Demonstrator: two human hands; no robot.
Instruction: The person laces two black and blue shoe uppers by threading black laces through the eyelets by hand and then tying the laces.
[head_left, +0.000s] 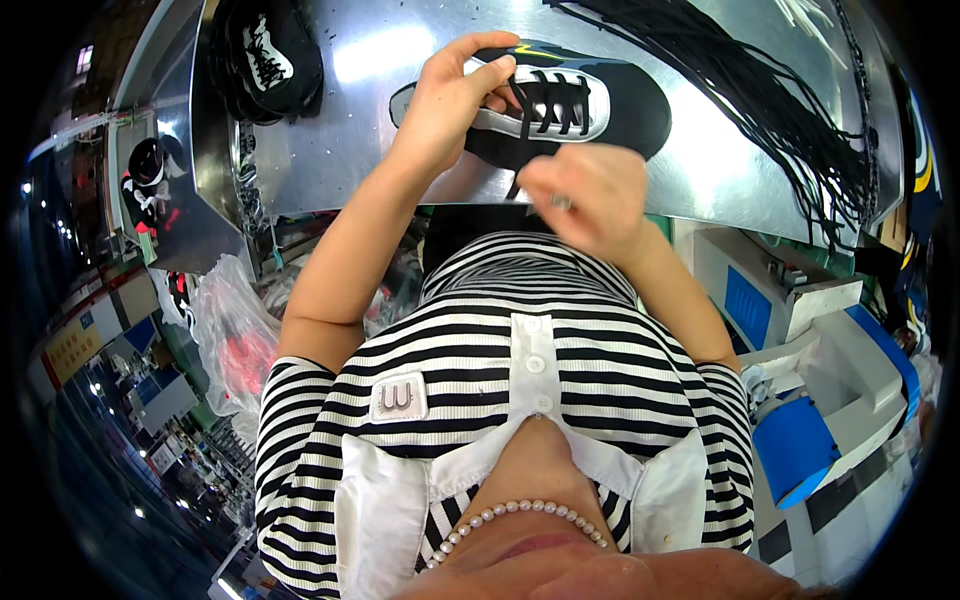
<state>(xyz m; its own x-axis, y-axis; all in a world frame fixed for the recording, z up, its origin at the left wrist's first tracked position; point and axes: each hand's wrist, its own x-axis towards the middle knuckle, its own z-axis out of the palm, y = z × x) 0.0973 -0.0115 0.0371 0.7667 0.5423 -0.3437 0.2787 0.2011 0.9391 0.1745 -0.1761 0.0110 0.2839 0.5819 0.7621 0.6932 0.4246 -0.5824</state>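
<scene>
Your left hand (465, 85), wrist bent, grips the collar of the shoe (640, 105), which lies on the counter (350, 165), toe right. Your right hand (590, 200) is curled, motion-blurred, at the near edge beside the lace (524, 120); cannot tell whether it holds it. Lace bundle (735, 85) beyond the toe; dark shoes (300, 55) far left. Left hand partly covers the collar.

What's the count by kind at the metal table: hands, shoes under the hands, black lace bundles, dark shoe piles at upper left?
Hands: 2 (left hand, right hand)
Dark shoe: 1
Black lace bundle: 1
Dark shoe pile: 1
Total: 5
</scene>
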